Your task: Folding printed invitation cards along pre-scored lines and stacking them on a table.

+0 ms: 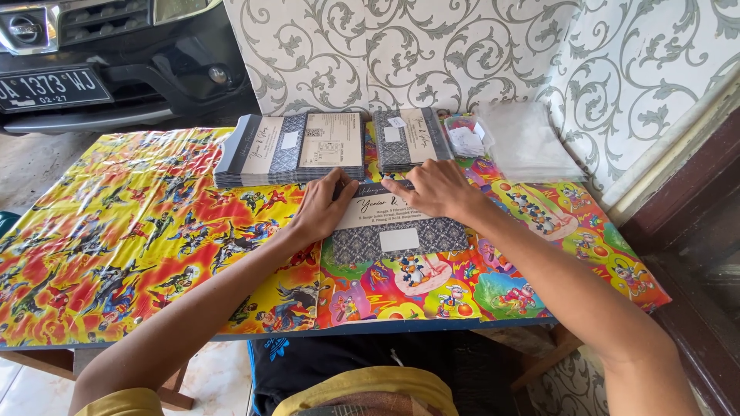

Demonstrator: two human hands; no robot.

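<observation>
A folded card [389, 223] with a grey patterned band, a cream panel and a small white label lies flat on the table in front of me. My left hand [322, 206] presses its left upper edge, fingers together. My right hand [433, 189] rests on its top right part, fingers spread flat over it. Neither hand lifts the card. Behind it sit two stacks of similar cards, a wide one [291, 149] at the left and a narrower one [411, 138] at the right.
The table [131, 231] is covered with bright cartoon-print plastic sheeting. A pile of clear plastic sleeves [528, 142] lies at the back right against a wall with scroll-pattern paper. A dark car front [116, 62] stands beyond the table's far left edge.
</observation>
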